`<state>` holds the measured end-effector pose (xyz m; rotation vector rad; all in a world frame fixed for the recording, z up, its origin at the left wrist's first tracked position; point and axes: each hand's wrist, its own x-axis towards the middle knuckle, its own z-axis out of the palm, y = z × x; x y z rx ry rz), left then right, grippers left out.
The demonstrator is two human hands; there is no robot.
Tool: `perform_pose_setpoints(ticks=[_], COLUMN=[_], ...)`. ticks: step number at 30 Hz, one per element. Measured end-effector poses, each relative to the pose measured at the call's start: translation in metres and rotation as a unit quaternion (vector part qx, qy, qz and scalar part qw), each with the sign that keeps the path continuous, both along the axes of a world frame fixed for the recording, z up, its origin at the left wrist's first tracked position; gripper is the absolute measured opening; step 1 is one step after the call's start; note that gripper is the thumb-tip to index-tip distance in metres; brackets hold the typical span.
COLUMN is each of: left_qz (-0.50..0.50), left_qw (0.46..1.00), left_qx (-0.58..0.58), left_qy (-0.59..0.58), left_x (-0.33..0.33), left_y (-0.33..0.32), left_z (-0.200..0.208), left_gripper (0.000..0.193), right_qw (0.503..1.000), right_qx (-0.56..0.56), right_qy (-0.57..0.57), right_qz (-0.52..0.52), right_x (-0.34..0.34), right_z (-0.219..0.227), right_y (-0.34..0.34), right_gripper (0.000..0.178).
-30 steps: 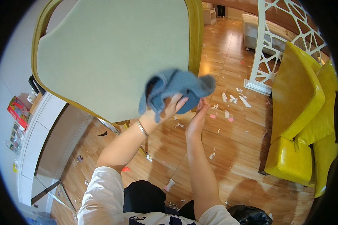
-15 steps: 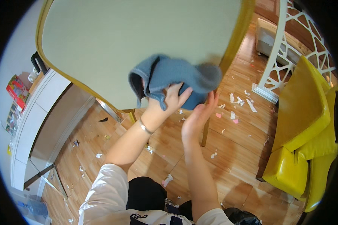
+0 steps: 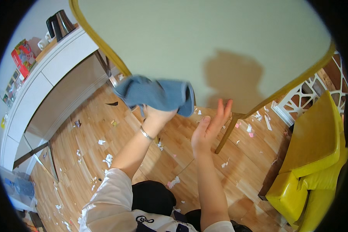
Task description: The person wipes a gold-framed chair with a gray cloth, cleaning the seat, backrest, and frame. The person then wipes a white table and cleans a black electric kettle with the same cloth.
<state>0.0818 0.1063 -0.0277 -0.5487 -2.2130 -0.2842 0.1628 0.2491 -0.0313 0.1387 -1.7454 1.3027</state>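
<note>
1. Your left hand (image 3: 158, 115) has hold of the blue cloth (image 3: 156, 94); the cloth hides most of its fingers, so how tightly they curl cannot be told
2. The blue cloth, bunched and folded, lies across the lower-left border of the gold-rimmed pale panel (image 3: 174, 38)
3. Your right hand (image 3: 212, 125), open and empty with fingers extended, is at the panel's lower edge; contact cannot be told
4. A dark shadow (image 3: 234, 73) falls on the panel above your right hand
5. Left of the panel: a white bench (image 3: 46, 63) bearing a kettle (image 3: 64, 23)
6. Right of the panel: a yellow chair (image 3: 311, 139)
7. Below the panel: wooden floor (image 3: 123, 133) strewn with paper scraps (image 3: 108, 159)
</note>
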Motion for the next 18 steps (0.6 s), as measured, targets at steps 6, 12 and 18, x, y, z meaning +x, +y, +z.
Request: perform_pose_setpoints(ticks=[6, 12, 18], left_qz=[0.031, -0.073, -0.136], left_qw=[0.954, 0.943, 0.897], left_qx=[0.268, 0.325, 0.401], left_qy=[0.132, -0.015, -0.122], left_x=[-0.011, -0.066, -0.068], left_y=[-0.015, -0.046, -0.042], left_z=[0.002, -0.114, -0.163], left_gripper=[0.076, 0.050, 0.040], right_qw=[0.998, 0.994, 0.990], right_qx=[0.025, 0.056, 0.091], right_qy=[-0.046, -0.076, -0.085], right_qz=[0.041, 0.061, 0.060], right_x=[0.001, -0.001, -0.002], right_z=[-0.015, -0.034, -0.052], right_y=[-0.029, -0.043, -0.039], right_gripper=[0.055, 0.056, 0.054])
